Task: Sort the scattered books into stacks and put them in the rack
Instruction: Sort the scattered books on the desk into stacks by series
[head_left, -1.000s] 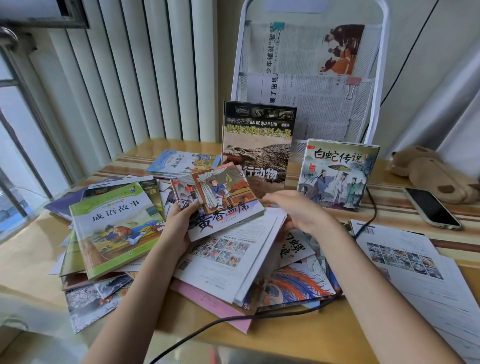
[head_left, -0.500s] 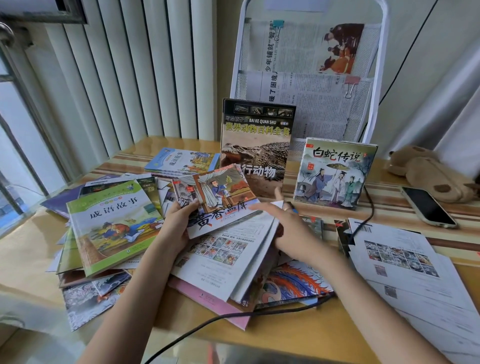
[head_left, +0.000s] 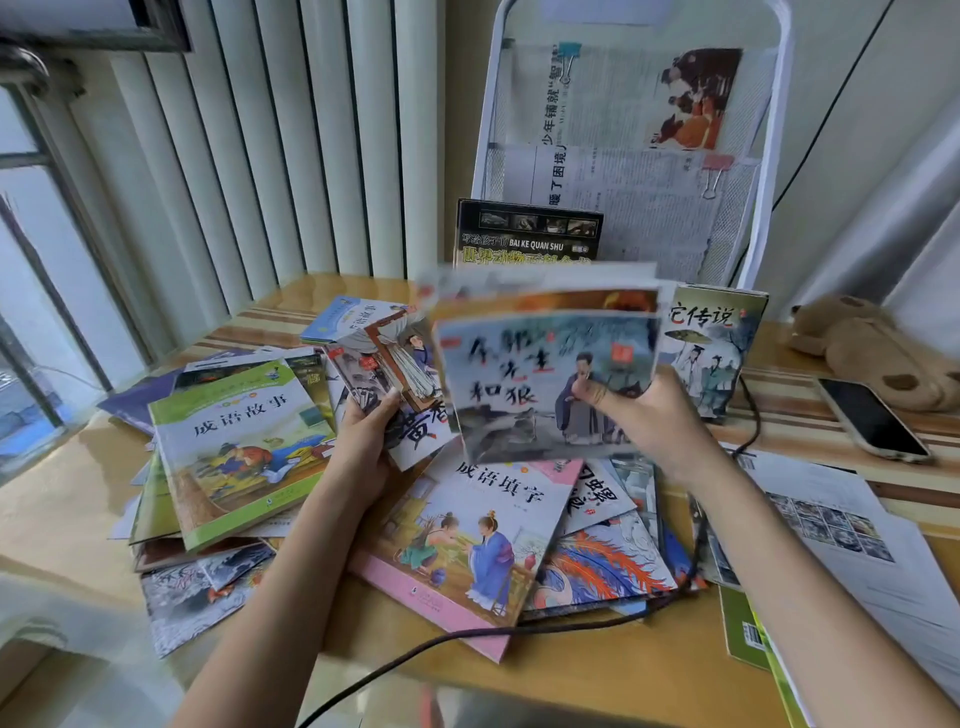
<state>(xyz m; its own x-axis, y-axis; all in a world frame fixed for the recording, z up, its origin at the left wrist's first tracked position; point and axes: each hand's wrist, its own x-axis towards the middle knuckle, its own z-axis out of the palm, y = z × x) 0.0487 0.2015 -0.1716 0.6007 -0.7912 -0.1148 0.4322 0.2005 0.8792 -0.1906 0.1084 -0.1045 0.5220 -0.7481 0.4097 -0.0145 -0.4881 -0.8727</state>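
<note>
Lifted since earlier, a thin book (head_left: 545, 384) hangs pinched in the right hand (head_left: 644, 410); left hand (head_left: 363, 447) grips booklets (head_left: 400, 384) at nine o'clock; stacking underway.

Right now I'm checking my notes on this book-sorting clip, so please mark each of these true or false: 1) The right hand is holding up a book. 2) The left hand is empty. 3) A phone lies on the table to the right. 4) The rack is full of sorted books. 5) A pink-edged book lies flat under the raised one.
1) True: the right hand grips a blurred picture book lifted off the pile.
2) False: the left hand holds a few small books.
3) True: a phone lies face up on the table, by a stuffed toy.
4) False: the white rack shows clipped newspapers; only two books stand at its foot.
5) True: the pink-edged book lies flat on the pile.
</note>
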